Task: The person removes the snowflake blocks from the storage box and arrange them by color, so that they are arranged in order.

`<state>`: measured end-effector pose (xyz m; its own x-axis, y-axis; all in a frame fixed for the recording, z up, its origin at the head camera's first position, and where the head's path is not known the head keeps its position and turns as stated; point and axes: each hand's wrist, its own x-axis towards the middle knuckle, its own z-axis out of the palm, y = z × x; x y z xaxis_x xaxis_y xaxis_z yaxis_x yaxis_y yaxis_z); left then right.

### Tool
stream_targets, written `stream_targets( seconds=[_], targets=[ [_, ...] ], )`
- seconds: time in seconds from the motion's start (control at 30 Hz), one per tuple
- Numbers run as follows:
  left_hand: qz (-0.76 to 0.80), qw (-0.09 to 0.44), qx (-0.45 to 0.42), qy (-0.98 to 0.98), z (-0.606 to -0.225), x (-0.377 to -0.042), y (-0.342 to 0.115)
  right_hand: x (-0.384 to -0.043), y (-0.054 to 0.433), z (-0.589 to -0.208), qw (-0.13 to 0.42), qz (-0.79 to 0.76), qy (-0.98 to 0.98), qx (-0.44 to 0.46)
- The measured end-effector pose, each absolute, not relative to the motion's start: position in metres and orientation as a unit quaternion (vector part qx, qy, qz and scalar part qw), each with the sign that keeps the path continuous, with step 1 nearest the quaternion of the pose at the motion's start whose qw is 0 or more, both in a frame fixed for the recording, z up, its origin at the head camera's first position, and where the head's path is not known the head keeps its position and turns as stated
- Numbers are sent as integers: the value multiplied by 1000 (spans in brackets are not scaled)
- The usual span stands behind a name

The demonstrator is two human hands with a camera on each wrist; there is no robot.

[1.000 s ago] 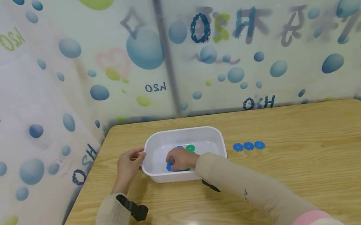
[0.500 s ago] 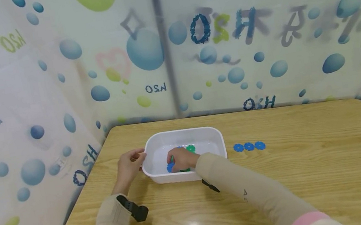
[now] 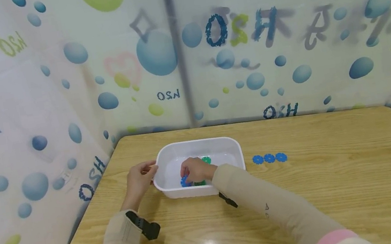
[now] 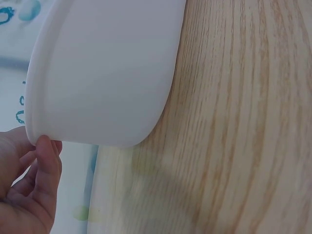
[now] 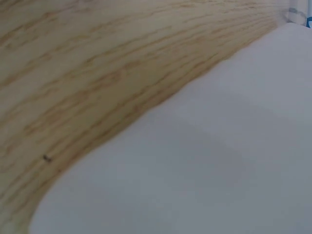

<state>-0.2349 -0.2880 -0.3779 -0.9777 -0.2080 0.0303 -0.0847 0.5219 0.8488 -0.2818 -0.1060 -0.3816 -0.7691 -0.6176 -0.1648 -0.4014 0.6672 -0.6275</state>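
A white plastic tub (image 3: 222, 142) stands on the wooden table, with blue and green flower-shaped discs inside. My left hand (image 3: 139, 183) pinches the tub's left rim between thumb and fingers; the left wrist view shows the same thumb and fingers (image 4: 47, 161) at the rim corner. Reaching over the near rim, my right hand (image 3: 196, 170) is inside the tub with curled fingers. Its fingertips pinch a blue flower-shaped disc (image 3: 184, 181), partly hidden by them. One green disc (image 3: 206, 160) lies behind this hand, another green disc (image 3: 200, 183) under it. The right wrist view shows only the tub's outer wall (image 5: 195, 161) and tabletop.
Right of the tub, 3 blue discs (image 3: 269, 158) lie in a row on the table (image 3: 345, 183). A patterned curtain (image 3: 282, 38) hangs behind the table's far edge and along its left side.
My right hand has risen slightly inside the tub, showing more of the green disc beneath it. My left hand and the row of blue discs stay in place.
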Motion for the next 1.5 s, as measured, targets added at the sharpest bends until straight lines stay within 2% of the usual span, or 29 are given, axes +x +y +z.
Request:
stream_targets(
  seconds=[0.27,0.5,0.9,1.5],
  targets=[
    [-476,63,90,-872,-378,-236,-286,-286,-95,-374,221,-356,874,-246],
    [-470,63,91,-876,-379,-237,-286,-287,-82,-362,230,-393,859,-234],
    [-463,61,89,-880,-380,-234,-286,-281,-44,-334,233,-466,812,-264],
    [-460,64,96,-880,-376,-235,-286,-288,72,-314,173,-495,817,-242]
  ],
)
